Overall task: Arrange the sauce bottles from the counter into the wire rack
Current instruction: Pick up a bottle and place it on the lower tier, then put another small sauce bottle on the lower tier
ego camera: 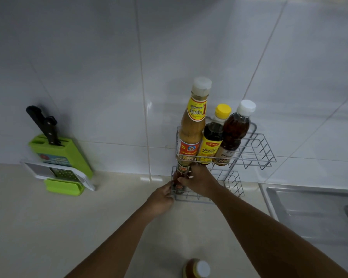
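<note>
A two-tier wire rack [257, 149] hangs on the tiled wall. Its upper tier holds three bottles: a tall tan sauce bottle [191, 129] with a white cap, a dark yellow-capped bottle [211, 143] and a brown white-capped bottle [234, 133]. In the left end of the lower tier stands a small dark bottle [180, 177] with a red label. My right hand [199, 182] grips it from the right. My left hand [162, 197] rests at the rack's lower front-left corner, fingertips touching the wire by the bottle. One more white-capped bottle [196, 268] stands on the counter at the bottom edge.
A green knife block [62, 155] with black-handled knives leans on the wall at left, with a white and green grater [64, 177] in front of it. A steel sink [313, 209] lies at the right. The beige counter [48, 227] stretches below.
</note>
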The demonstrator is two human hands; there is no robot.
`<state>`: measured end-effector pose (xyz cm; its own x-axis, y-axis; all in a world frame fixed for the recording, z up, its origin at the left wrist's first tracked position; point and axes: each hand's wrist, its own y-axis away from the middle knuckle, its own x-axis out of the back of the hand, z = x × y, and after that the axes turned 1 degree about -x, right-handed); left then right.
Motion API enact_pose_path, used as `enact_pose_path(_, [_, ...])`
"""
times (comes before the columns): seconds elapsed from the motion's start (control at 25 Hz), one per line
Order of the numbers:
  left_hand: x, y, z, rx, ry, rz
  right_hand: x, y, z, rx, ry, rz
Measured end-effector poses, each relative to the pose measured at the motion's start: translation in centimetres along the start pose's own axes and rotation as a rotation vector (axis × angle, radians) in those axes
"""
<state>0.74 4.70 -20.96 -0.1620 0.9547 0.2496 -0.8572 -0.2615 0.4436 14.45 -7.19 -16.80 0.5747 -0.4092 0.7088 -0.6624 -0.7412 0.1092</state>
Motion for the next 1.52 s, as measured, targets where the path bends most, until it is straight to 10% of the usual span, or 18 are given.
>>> enact_pose_path(0.68, [0.5, 1.4, 0.2, 0.101, -0.05, 0.016, 0.6, 1.4, 1.2, -0.123, -0.072, -0.135])
enact_pose_path(1.0, [2.3, 6.1, 3.1, 0.074, -0.379, -0.039, 1.8, 8.1, 1.2, -0.102, 0.02, 0.184])
enact_pose_path(1.32, [-2.3, 12.2, 6.0, 0.027, -0.65, -0.261, 3.7, 18.2, -3.0, -0.065, -0.049, -0.505])
enact_pose_path(1.52, [-4.4, 14.2, 4.7, 0.004, -0.747, -0.315, 0.7, 21.5, -1.0, 0.26, 0.141, -0.249])
